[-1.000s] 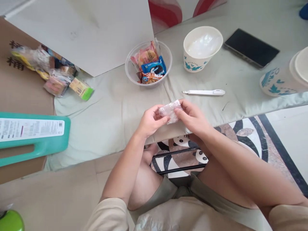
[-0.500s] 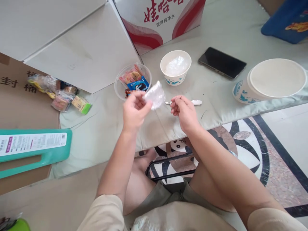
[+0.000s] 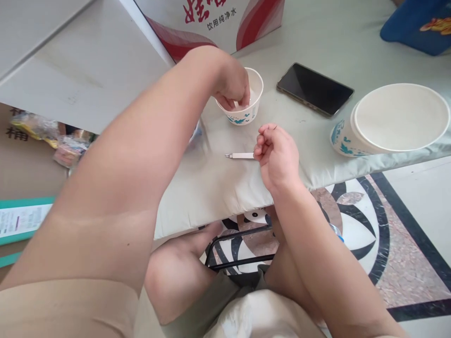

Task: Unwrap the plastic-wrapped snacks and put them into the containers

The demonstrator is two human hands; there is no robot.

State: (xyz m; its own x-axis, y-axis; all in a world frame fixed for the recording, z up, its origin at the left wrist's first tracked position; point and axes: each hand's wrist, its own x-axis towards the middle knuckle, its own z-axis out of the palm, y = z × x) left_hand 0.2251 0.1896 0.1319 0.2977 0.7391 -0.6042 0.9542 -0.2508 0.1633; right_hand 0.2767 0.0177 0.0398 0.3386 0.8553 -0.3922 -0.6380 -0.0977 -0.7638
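since the frame half a second back, the left arm has swung across the upper middle of the frame and the left hand (image 3: 230,89) now dips into the small paper bowl (image 3: 251,112), fingers bunched downward as if pinching the clear wrapper, which is hidden inside. best to let go low in the bowl so the light film doesn't spring out. below it, at frame centre, the right hand (image 3: 278,155) rests loosely curled on the table (image 3: 218,188), holding nothing, its fingertips just beside the white pen-like tool (image 3: 240,155).
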